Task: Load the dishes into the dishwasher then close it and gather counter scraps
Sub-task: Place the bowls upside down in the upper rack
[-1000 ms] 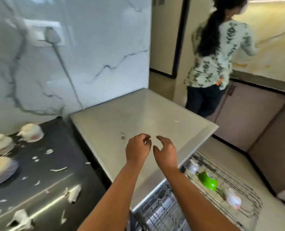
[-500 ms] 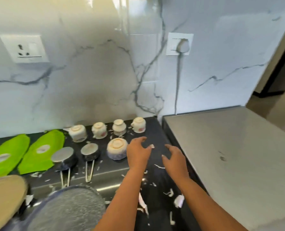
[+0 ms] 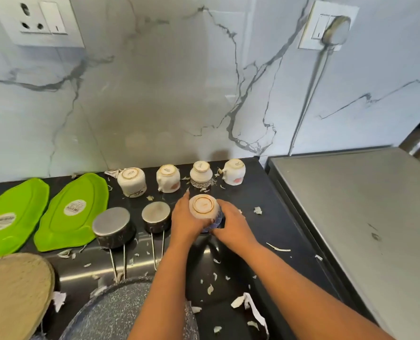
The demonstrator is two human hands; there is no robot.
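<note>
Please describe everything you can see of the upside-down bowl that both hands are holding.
The cream ceramic bowl with a blue patterned lower band stands upside down on the black counter, its round foot ring facing up with a brownish stained rim. It looks glazed and unbroken. The left hand grips its left side and the right hand its right side, covering most of the blue part. It sits in front of the row of four inverted white cups.

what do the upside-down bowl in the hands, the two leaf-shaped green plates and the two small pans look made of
Upside-down white bowl with blue pattern: probably glazed ceramic; glossy, with an unglazed-looking foot ring.
Two leaf-shaped green plates: likely plastic; uniform bright colour, soft sheen, stickers underneath.
Two small inverted pans with wire handles: metal, seemingly steel; dull grey brushed bases.
</note>
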